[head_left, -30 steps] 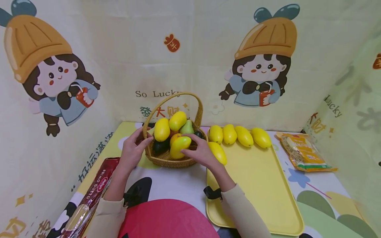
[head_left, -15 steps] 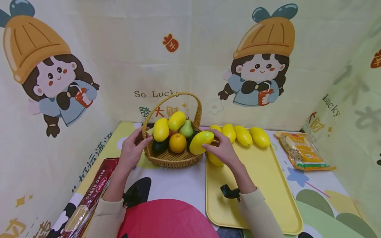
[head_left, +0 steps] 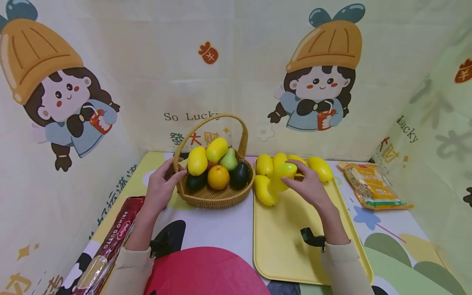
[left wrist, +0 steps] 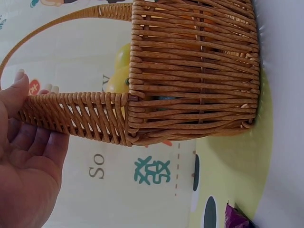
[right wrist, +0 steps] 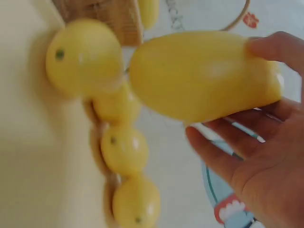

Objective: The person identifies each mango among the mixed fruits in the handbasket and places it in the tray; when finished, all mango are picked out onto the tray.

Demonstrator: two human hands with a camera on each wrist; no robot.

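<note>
My right grip (head_left: 307, 186), parted to span one end of a smooth yellow oval mango (right wrist: 204, 76), holds it above a rectangular yellow tray (head_left: 284, 241); farther left, my left grip (head_left: 161, 186) narrowly pinches the handle (head_left: 243, 141) of a brown woven basket (head_left: 215, 201).

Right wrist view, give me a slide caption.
Right hand gripping a mango, more mangoes on the tray and the basket at the top edge.

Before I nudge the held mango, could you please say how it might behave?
The mango would probably roll unevenly, being rounded but elongated. Its glossy skin may be slippery. It seems firm: no dent shows in the right hand.
</note>
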